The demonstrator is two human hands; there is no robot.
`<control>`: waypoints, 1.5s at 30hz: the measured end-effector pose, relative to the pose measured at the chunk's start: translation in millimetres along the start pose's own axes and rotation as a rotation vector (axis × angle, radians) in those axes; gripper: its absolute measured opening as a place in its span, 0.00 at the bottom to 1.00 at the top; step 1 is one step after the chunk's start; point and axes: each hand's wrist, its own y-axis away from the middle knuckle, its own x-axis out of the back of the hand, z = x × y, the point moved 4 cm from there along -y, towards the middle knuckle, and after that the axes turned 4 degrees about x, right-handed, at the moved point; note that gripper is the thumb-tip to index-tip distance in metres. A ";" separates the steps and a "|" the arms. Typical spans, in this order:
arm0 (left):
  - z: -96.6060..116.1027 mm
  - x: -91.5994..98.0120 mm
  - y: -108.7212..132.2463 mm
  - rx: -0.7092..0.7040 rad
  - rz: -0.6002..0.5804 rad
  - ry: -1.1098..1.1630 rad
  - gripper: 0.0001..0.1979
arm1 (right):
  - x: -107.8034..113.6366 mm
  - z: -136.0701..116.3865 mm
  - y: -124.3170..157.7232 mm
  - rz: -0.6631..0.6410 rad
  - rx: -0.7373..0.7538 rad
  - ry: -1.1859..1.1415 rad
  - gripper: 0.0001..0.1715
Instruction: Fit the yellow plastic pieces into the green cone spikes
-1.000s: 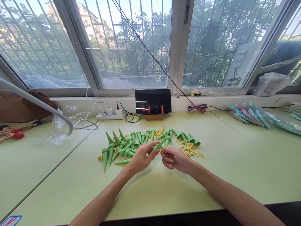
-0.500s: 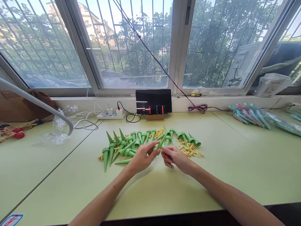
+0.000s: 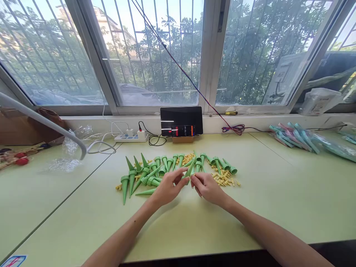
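Observation:
Between the thumb and fingers of my left hand [image 3: 169,187] is a green plastic spike [image 3: 190,168], its tip tilted up and away to the right. My right hand [image 3: 208,188] is pinched close beside the spike's wide end, on a small yellow peg mostly hidden by the fingertips. Several more green spikes with ribbed collars [image 3: 125,179] lie in a loose group behind and left of my hands. Small yellow pegs [image 3: 224,178] are heaped to the right, and another pile of yellow pegs [image 3: 189,159] sits farther back.
A black tablet [image 3: 182,113] with a phone [image 3: 183,130] before it leans near the window. A power strip [image 3: 131,138] with cables stands left of it. Bagged teal and pink items [image 3: 294,137] lie far right. A grey curved tube [image 3: 55,122] crosses the left side.
My right hand has turned slightly, its lower fingers curling in at the spike's wide end. My left hand and the spike stay nearly still. The view has shifted a little.

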 end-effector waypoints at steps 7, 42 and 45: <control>6.2 0.0 -0.2 0.035 -0.027 0.054 0.20 | 1.7 -2.9 0.5 0.039 0.079 0.144 0.21; 2.4 0.2 -3.2 0.167 -0.026 0.344 0.24 | 7.8 -4.8 -1.8 0.101 0.174 0.254 0.22; 3.4 1.0 -2.9 0.166 -0.046 0.354 0.24 | 7.8 -3.9 -1.9 0.110 0.174 0.259 0.22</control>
